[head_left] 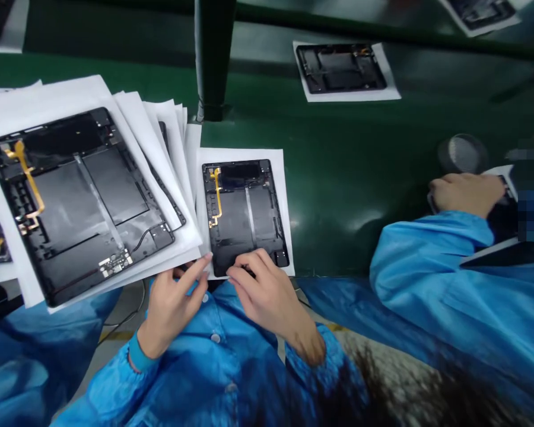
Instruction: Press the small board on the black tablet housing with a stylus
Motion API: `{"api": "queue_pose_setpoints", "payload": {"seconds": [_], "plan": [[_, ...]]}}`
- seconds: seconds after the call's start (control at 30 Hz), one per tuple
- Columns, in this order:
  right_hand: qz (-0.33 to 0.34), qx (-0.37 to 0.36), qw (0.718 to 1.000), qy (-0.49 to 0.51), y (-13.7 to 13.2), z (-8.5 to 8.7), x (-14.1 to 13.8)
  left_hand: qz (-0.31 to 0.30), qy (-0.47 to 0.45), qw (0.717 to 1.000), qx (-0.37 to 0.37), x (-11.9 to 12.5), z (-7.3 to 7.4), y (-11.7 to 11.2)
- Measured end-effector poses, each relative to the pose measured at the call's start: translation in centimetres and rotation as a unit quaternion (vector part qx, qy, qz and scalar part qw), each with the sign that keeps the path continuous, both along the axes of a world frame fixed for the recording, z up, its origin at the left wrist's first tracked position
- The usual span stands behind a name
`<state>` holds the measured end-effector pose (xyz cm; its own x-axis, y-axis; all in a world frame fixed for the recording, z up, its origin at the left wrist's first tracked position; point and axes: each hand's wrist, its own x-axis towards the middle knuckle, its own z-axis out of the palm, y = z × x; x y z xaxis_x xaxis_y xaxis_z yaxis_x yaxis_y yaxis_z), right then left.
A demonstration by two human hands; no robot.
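A black tablet housing (231,231) with an orange flex cable down its left side and a pale strip along its middle lies on a white sheet (277,172) in front of me. My right hand (269,293) is over the housing's near edge, thumb and fingers pinched together; what they hold, if anything, is too small to make out. At the near left corner is my left hand (173,305), with its index finger and thumb apart and the fingertips by the sheet's edge. Some of its other fingers are hidden under the neighbouring papers.
At left, a stack of white sheets (129,112) carries a larger-looking tablet housing (71,190) and overhangs the near edge. Another housing (342,68) lies across the green table (338,160), behind a dark post (213,59). A co-worker's hand (467,193) works at right beside a round container (463,154).
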<state>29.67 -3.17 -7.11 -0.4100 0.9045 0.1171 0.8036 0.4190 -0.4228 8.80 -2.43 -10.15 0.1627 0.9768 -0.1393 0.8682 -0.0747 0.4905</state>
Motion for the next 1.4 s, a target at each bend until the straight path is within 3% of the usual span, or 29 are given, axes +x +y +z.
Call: {"api": "queue_pose_setpoints", "payload": {"seconds": [0.2,0.43,0.7,1.0,1.4], "plan": [[0.022,0.006,1.000,-0.011,0.3,-0.7,0.2,-0.091,0.004,0.995,-0.035,-1.0,-0.4,0.6],[0.057,-0.011,0.997,0.042,1.2,-0.9,0.8,-0.134,-0.035,0.990,-0.024,-1.0,-0.6,1.6],[0.035,-0.019,0.992,0.122,1.2,-1.4,0.5,-0.107,-0.091,0.988,-0.056,-0.8,0.0,1.8],[0.037,-0.001,0.992,0.122,1.2,-1.6,0.3,-0.047,-0.138,0.988,-0.046,-0.2,-0.4,1.5],[0.003,-0.108,0.984,0.145,1.7,-0.4,-0.3,-0.073,-0.139,0.986,-0.048,-0.1,-0.3,1.8]]}}
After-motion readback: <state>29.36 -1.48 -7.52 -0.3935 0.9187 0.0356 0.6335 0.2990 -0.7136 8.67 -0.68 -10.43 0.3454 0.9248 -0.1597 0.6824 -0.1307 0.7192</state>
